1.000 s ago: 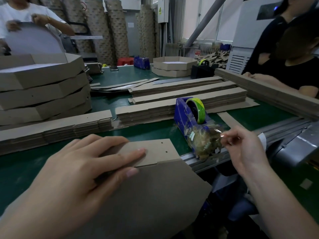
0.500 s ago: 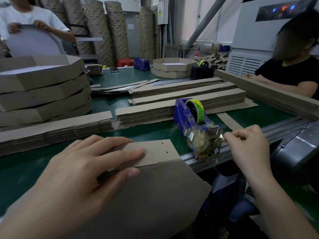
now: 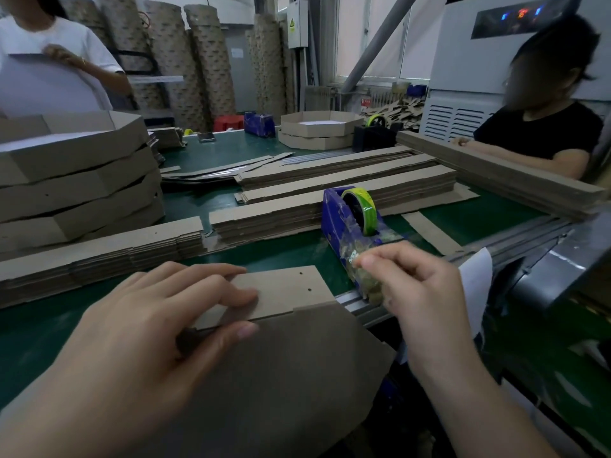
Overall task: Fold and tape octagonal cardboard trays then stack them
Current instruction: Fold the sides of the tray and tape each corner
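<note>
A tall stack (image 3: 76,173) of done trays sits at the left of the frame, and two more trays (image 3: 317,133) sit far back in the middle. So a lot is done. But long piles (image 3: 330,190) of flat card wait across the middle, so a lot is left too.

The tray (image 3: 281,375) being made lies at the bottom middle, half off the desk edge. Only one flap looks folded, and I see no tape on it yet.

The left grip (image 3: 142,332) presses that flap down with flat fingers. The right grip (image 3: 420,292) has curled fingers at the front of the blue holder (image 3: 340,223). It seems to pinch the loose end of the tape (image 3: 363,206), which is hard to see.

The room is a workshop with tall card stacks (image 3: 211,61) at the back. The desk (image 3: 231,153) is green.
</note>
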A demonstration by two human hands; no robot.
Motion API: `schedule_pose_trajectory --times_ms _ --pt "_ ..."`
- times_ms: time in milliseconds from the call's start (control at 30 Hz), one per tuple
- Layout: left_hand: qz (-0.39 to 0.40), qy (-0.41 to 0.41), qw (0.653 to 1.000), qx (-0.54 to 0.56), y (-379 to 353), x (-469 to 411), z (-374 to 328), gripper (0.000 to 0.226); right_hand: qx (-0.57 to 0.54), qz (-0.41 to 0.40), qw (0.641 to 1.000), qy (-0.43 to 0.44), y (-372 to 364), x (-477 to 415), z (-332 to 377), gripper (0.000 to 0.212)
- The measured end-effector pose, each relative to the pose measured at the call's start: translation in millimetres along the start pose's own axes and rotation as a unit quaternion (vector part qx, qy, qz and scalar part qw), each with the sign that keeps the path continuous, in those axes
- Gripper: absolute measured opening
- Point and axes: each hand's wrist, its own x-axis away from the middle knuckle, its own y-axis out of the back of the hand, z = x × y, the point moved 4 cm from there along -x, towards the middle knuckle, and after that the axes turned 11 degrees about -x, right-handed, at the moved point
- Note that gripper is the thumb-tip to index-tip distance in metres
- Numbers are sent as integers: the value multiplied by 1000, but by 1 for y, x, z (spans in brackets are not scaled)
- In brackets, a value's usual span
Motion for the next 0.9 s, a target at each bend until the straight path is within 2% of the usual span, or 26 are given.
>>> schedule_pose_trajectory --times_ms 133,233,300,367,667,800,900 --pt "2 -3 1000 4 -1 -3 1 29 -93 47 994 -36 -28 33 7 14" --pt "4 -4 1000 8 0 -5 0 29 -154 72 979 -113 -45 50 1 18" --pt "3 -12 1000 13 1 -5 -2 27 -178 82 966 -170 -54 58 -5 12" --pt "5 -23 1000 16 3 -4 -3 27 -194 71 956 -207 -59 62 -9 14" --pt "-9 -23 1000 13 9 2 -10 23 -179 19 954 -240 -69 70 -14 17" --pt "-10 -6 1000 22 13 4 -9 16 -179 24 951 -252 -69 70 -17 23" --pt "21 -40 999 -9 14 5 -11 22 -170 51 949 -260 -67 70 -18 25"
